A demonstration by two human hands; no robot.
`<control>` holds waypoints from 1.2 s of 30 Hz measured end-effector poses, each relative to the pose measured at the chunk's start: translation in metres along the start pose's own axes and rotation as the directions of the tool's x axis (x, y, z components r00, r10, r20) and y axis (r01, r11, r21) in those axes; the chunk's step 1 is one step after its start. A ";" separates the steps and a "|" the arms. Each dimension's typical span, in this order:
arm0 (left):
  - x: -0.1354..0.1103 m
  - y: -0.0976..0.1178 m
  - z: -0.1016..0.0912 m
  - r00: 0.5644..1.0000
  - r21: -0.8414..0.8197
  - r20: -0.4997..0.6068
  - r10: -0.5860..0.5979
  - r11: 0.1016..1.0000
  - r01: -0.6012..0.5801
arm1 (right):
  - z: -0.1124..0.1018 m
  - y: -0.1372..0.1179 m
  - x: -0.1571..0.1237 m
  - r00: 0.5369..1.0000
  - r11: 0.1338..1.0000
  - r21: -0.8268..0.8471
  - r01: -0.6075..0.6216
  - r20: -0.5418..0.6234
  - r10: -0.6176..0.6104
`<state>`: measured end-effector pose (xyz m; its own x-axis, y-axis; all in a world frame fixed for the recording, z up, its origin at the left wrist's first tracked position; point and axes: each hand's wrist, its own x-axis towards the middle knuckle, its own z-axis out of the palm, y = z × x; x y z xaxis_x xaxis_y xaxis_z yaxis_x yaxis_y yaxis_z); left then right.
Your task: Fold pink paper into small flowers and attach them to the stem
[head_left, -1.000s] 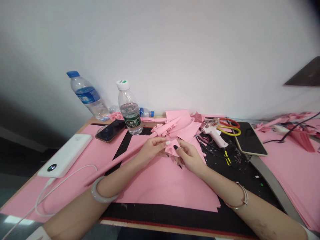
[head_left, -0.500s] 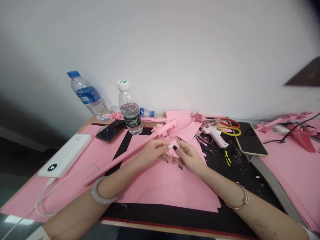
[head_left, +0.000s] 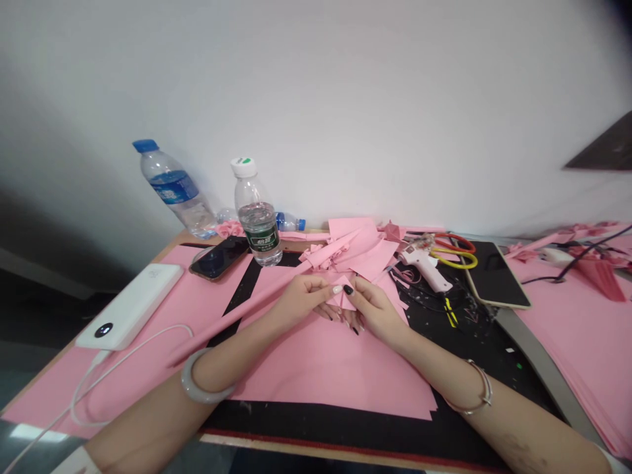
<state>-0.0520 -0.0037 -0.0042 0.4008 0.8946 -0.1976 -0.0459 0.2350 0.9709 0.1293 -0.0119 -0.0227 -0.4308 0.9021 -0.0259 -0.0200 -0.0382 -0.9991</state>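
A small folded piece of pink paper (head_left: 342, 301) is pinched between both hands above the large pink sheets (head_left: 326, 368). My left hand (head_left: 310, 296) grips its left side, the white-nailed thumb pressed on top. On its right side my right hand (head_left: 372, 307) is closed, with a black-nailed thumb on the paper. The fingers of both hands curl underneath, so the paper's lower side is hidden. Just behind the hands lies a rolled pink paper stick (head_left: 237, 315) with crumpled pink paper flowers (head_left: 323, 255) near its far end.
A glue gun (head_left: 427, 266), yellow-handled scissors (head_left: 457, 259) and a tablet (head_left: 496, 273) lie to the right. At the left are a power bank (head_left: 131, 306), a phone (head_left: 220, 257), an upright water bottle (head_left: 257, 224) and a blue-capped bottle (head_left: 172, 187) leaning by the wall.
Both hands stay in nearly the same place on the folded paper. My right thumb has shifted very slightly to the right.
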 end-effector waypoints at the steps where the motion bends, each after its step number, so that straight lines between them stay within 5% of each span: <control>1: 0.000 0.001 0.000 1.000 0.000 0.000 -0.003 1.000 0.003 | 0.000 0.000 0.000 1.000 1.000 -0.004 0.000 -0.003 0.000; 24: -0.002 -0.001 0.003 0.998 0.045 -0.064 0.016 0.999 -0.013 | 0.005 -0.008 0.001 0.999 0.993 -0.112 -0.033 0.007 0.034; 36: 0.003 -0.009 -0.001 0.994 0.086 0.015 0.107 0.990 -0.108 | 0.001 -0.004 0.003 0.997 0.995 -0.087 -0.042 0.054 0.047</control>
<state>-0.0510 -0.0028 -0.0140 0.4076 0.9086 -0.0908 -0.0097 0.1037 0.9946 0.1268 -0.0094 -0.0190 -0.4795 0.8746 -0.0710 0.0768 -0.0388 -0.9963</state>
